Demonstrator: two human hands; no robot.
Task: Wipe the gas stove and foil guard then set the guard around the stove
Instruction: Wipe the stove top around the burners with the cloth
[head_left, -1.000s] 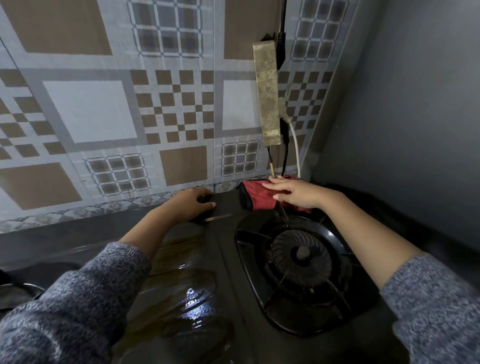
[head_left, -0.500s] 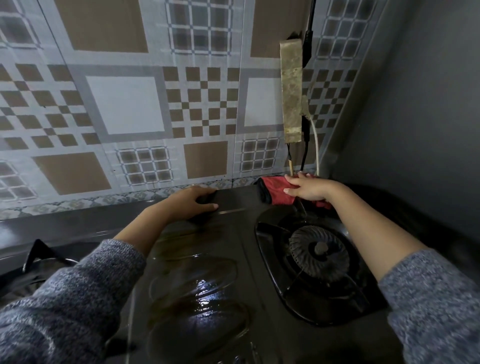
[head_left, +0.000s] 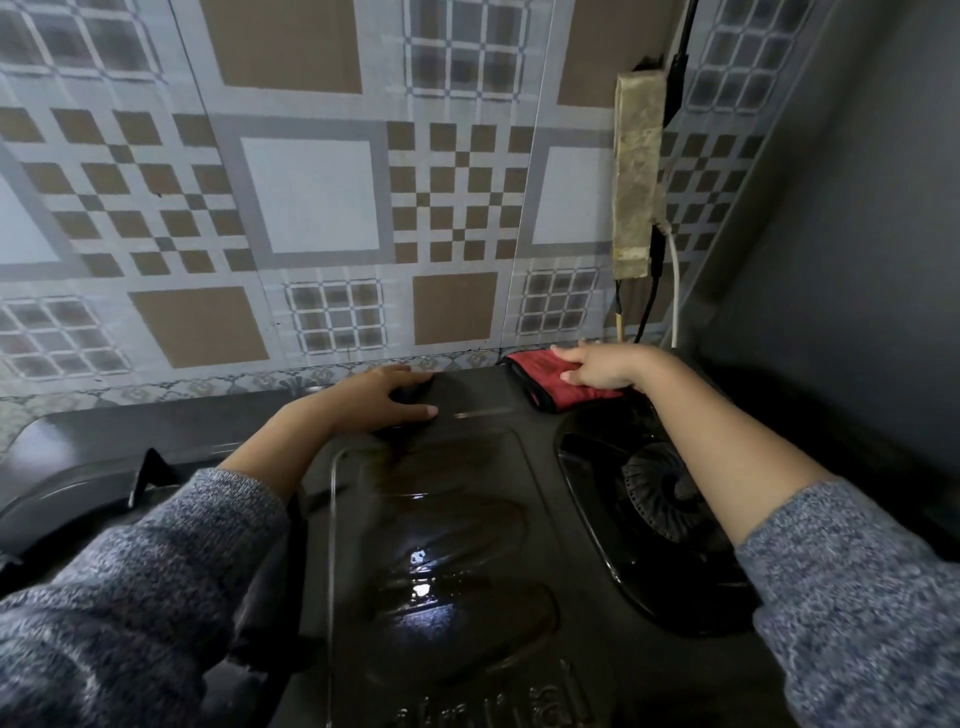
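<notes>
In the head view we see the black gas stove (head_left: 447, 519) against the tiled wall (head_left: 311, 197). Our right hand (head_left: 602, 366) presses a red cloth (head_left: 550, 382) flat at the stove's back edge, behind the right burner (head_left: 660, 499), fingers extended together. Our left hand (head_left: 374, 397) rests loosely spread on the stove's back edge near its middle, gripping nothing.
</notes>
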